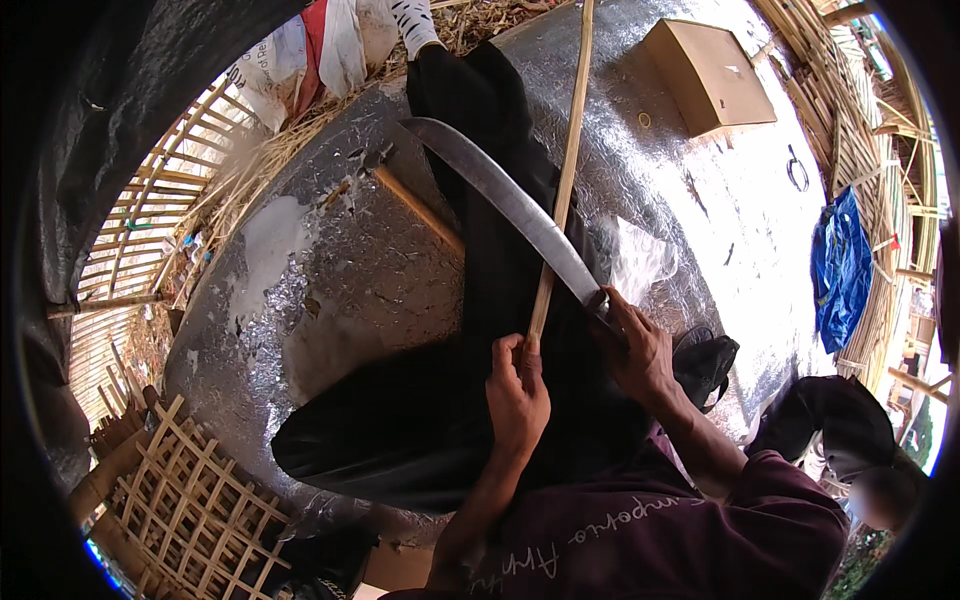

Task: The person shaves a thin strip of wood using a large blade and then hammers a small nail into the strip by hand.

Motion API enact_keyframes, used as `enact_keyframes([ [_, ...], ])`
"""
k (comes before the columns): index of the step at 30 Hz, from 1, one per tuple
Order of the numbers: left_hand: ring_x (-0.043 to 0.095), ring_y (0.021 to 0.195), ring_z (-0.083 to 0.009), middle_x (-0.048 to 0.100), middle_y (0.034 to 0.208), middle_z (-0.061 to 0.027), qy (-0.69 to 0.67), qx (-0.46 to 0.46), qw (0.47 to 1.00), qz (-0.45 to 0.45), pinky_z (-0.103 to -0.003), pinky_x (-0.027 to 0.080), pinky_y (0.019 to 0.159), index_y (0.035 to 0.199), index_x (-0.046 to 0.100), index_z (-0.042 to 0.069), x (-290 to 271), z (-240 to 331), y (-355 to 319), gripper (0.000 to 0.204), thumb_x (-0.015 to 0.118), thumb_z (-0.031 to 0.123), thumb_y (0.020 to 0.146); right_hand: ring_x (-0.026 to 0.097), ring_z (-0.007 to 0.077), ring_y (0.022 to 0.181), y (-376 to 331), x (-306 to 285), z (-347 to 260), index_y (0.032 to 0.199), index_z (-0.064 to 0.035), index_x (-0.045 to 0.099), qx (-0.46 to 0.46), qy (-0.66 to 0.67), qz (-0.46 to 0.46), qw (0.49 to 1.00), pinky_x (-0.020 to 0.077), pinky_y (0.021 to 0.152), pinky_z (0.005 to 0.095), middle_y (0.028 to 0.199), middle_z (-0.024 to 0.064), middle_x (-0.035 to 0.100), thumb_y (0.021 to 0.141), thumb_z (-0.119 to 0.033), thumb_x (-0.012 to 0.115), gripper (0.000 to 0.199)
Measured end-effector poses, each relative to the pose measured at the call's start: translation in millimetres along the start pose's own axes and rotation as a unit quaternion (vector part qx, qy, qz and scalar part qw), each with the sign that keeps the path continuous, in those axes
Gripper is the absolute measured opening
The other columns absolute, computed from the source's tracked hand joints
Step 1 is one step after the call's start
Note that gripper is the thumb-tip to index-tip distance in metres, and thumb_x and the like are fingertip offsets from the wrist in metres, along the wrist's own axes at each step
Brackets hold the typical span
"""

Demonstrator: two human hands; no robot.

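My left hand grips the near end of a long thin bamboo strip that runs away from me across my outstretched leg in black trousers. My right hand is closed on the handle of a long curved machete. Its steel blade reaches up to the left and crosses the bamboo strip just above my left hand. A second bamboo stick lies on the mat left of my leg.
I sit on a silver foil mat. A cardboard box rests at its far side, a woven bamboo lattice at lower left, blue cloth at right. Bamboo slats and straw ring the mat. Another person sits at lower right.
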State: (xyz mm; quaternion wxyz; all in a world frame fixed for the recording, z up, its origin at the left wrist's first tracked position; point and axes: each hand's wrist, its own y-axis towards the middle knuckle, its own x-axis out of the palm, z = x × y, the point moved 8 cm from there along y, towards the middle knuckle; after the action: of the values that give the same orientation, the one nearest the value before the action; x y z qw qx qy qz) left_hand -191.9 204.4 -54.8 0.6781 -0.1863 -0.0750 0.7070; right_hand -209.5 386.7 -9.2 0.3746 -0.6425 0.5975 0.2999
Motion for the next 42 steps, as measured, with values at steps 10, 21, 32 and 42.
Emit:
enact_keyframes([
  [10,0.04,0.056,-0.0024,0.048,0.066,0.0018,-0.11,-0.044,0.993,-0.014,-0.019,0.031,0.048,0.097,0.051,0.006,2,-19,7,0.017,0.056,0.022,0.098,0.061,0.0446,0.075,2,14,14,0.116,-0.0037,0.047,0.019,0.046,-0.051,0.997,0.0465,0.061,0.0503,0.084,0.0218,0.062,0.087,-0.022,0.065,0.039],
  [21,0.044,0.06,-0.0069,0.048,0.067,-0.0007,-0.12,-0.077,0.99,-0.014,-0.024,0.038,0.055,0.094,0.05,0.003,15,-8,16,0.018,0.053,0.019,0.1,0.061,0.0434,0.071,1,18,-2,0.11,-0.0033,0.046,0.092,-0.044,0.038,0.994,0.0442,0.055,0.0499,0.083,0.0213,0.061,0.091,-0.024,0.06,0.032],
  [32,0.048,0.062,-0.0087,0.052,0.07,-0.0038,-0.09,-0.059,0.994,-0.001,-0.026,0.039,0.055,0.092,0.052,0.001,26,-5,35,0.019,0.053,0.019,0.099,0.06,0.0436,0.07,20,16,9,0.097,-0.0019,0.046,0.185,0.102,-0.022,0.977,0.0418,0.059,0.0493,0.076,0.0242,0.06,0.095,-0.036,0.053,0.035],
  [42,0.055,0.072,-0.0132,0.059,0.082,-0.0091,-0.089,-0.035,0.995,0.036,-0.029,0.044,0.065,0.094,0.054,-0.001,25,-12,34,0.017,0.053,0.016,0.098,0.058,0.0371,0.063,12,43,32,0.096,-0.0027,0.053,0.215,0.278,0.016,0.936,0.0414,0.057,0.0435,0.073,0.0208,0.059,0.097,-0.04,0.052,0.037],
])
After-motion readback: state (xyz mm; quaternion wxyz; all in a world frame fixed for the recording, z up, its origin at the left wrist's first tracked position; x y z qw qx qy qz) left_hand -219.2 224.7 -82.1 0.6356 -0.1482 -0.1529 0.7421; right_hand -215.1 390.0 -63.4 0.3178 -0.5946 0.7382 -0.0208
